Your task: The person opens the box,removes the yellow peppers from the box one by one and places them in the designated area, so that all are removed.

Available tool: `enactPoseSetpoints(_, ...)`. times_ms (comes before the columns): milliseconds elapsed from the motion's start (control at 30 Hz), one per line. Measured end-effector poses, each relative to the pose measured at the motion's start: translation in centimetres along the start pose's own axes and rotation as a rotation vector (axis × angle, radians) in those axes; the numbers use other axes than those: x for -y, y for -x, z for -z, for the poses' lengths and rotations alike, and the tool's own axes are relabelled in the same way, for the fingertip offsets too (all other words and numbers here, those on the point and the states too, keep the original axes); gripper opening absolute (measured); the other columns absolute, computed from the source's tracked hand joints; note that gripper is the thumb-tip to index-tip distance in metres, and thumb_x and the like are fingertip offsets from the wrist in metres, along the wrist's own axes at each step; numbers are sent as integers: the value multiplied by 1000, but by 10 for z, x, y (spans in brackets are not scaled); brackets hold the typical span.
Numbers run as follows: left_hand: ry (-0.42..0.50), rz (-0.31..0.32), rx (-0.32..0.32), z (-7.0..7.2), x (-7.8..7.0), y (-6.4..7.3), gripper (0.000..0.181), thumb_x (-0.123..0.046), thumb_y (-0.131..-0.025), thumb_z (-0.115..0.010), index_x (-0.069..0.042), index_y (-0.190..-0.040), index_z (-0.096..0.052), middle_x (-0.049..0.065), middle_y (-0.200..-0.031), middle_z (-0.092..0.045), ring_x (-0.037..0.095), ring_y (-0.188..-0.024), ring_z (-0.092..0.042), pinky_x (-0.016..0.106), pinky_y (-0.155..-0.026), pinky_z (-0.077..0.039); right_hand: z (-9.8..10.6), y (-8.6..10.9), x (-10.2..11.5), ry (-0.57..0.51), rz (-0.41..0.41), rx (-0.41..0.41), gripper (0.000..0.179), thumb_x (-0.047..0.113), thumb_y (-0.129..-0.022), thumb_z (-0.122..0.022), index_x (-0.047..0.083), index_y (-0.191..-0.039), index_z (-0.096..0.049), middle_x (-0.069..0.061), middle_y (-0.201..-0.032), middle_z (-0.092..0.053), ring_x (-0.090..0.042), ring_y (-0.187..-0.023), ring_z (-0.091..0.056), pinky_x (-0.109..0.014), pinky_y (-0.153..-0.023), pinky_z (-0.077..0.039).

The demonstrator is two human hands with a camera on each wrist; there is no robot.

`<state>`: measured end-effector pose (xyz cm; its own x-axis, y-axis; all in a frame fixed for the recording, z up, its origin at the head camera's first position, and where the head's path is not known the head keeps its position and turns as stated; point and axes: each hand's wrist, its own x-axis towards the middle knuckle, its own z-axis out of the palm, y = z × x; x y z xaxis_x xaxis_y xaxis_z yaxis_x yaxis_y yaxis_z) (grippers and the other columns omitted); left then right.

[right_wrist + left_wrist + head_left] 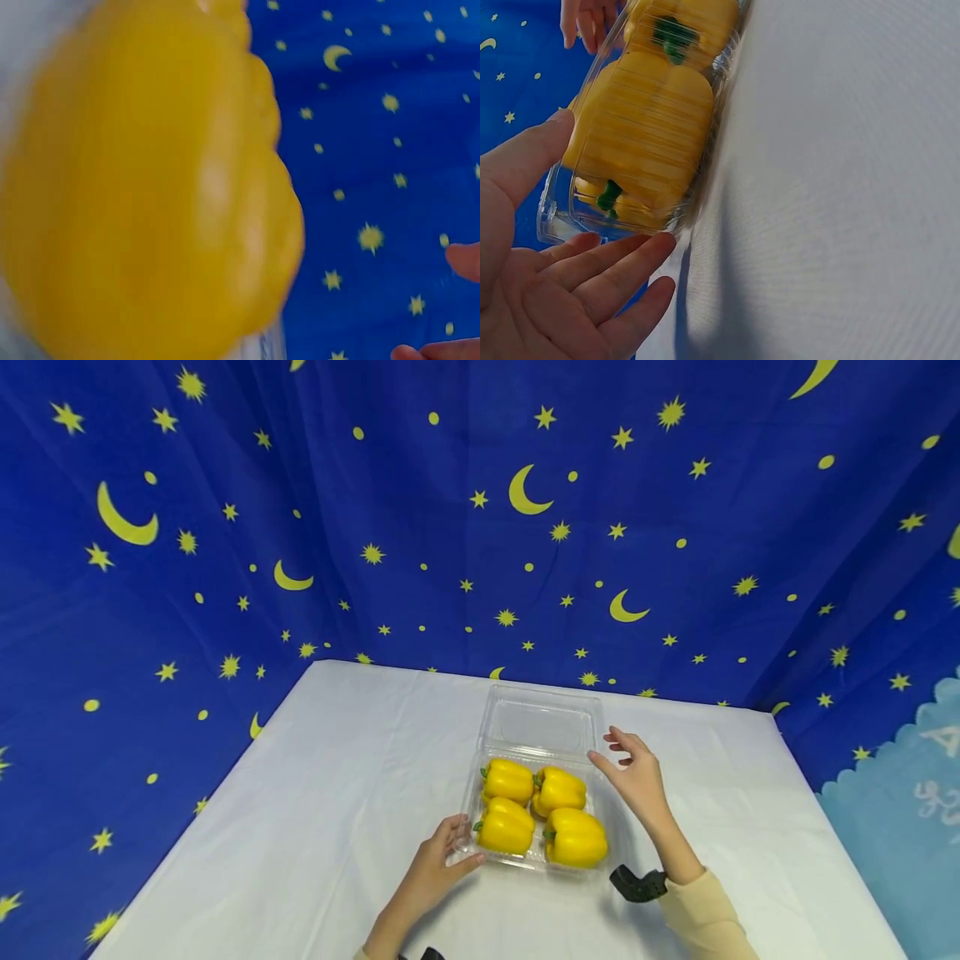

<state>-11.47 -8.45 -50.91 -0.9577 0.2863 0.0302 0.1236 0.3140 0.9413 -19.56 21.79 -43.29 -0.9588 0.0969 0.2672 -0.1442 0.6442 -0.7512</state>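
A clear plastic clamshell box [534, 863] lies on the white table with its lid [540, 722] folded back, away from the person. Inside it sit several yellow bell peppers [577, 838] with green stems. My left hand [433, 868] is at the box's near left corner, thumb by the front rim and fingers along the left side. In the left wrist view, that hand's fairly straight fingertips [661, 243] touch the box's corner. Beside the lid's near right corner, my right hand [636, 777] is raised with thumb and fingers spread, holding nothing. One pepper [150, 187] fills much of the right wrist view.
The white-covered table [337, 827] extends around the box. A blue cloth [420, 510] with yellow moons and stars hangs behind and to the left. A light-blue panel [907, 810] with white lettering stands at the right. A black wrist mount [637, 883] is on the right wrist.
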Motion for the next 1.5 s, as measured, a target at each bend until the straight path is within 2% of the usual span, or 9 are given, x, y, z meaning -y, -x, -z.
enactPoseSetpoints(133, -17, -10, 6, -1, -1, 0, 66, -29, -87, -69, 6, -135, -40, 29, -135, -51, 40, -126, -51, 49, -105, -42, -19, 17, 6, 52, 100, -18, 58, 18, -80, -76, -10, -126, -55, -22, -112, -64, -36, -99, -60, -46, -77, -52)
enactPoseSetpoints(267, -27, -16, 9, -3, 0, -1, 67, -30, -88, -68, 6, -135, -39, 30, -134, -52, 40, -125, -51, 49, -105, -42, -35, 29, 9, 115, 131, -7, 58, 21, -77, -78, -11, -121, -58, -23, -110, -65, -37, -100, -61, -49, -82, -54)
enactPoseSetpoints(367, -35, -16, 8, -4, 1, -1, 67, -31, -88, -68, 5, -136, -38, 29, -134, -52, 40, -126, -51, 49, -105, -42, -42, 36, 10, 161, 83, 30, 59, 26, -76, -79, -10, -119, -60, -22, -114, -64, -38, -106, -60, -52, -91, -52)
enactPoseSetpoints(467, -39, -17, 9, -5, 1, 0, 67, -31, -88, -68, 5, -136, -38, 30, -134, -52, 40, -125, -51, 49, -105, -42, -47, 42, 10, 177, 30, 72, 61, 29, -76, -78, -9, -120, -59, -24, -117, -61, -39, -109, -58, -53, -93, -51)
enactPoseSetpoints(600, -38, -8, 14, -6, 0, 1, 67, -32, -88, -67, 4, -137, -38, 31, -134, -51, 41, -125, -51, 51, -105, -41, -54, 46, 8, 170, -23, 90, 65, 31, -77, -78, -10, -123, -56, -24, -117, -59, -37, -107, -57, -51, -91, -51)
enactPoseSetpoints(767, -33, 15, 8, -5, -1, 2, 68, -33, -88, -67, 2, -138, -37, 30, -135, -51, 40, -126, -51, 51, -106, -41, -61, 47, 9, 155, -69, 88, 66, 32, -77, -78, -7, -125, -54, -24, -114, -56, -33, -98, -60, -47, -84, -54)
enactPoseSetpoints(967, -35, 17, -24, -1, 0, 2, 67, -31, -88, -68, 2, -138, -37, 29, -135, -51, 39, -125, -52, 51, -106, -41, -66, 41, 13, 149, -77, 105, 67, 33, -76, -79, -5, -125, -53, -24, -115, -58, -32, -97, -60, -47, -86, -54)
enactPoseSetpoints(1333, -28, 16, -8, -3, 0, -2, 70, -32, -88, -68, 3, -139, -36, 28, -138, -49, 38, -125, -52, 50, -107, -41, -63, 40, 11, 53, -123, 53, 65, 28, -73, -82, -5, -123, -57, -22, -117, -60, -33, -103, -60, -47, -89, -54)
enactPoseSetpoints(1500, -37, 30, -3, -4, 1, -1, 68, -31, -88, -68, 2, -139, -36, 28, -137, -50, 38, -124, -53, 50, -106, -42, -64, 43, 7, 12, -109, 5, 65, 28, -70, -84, -4, -121, -59, -22, -120, -61, -35, -109, -59, -48, -94, -51)
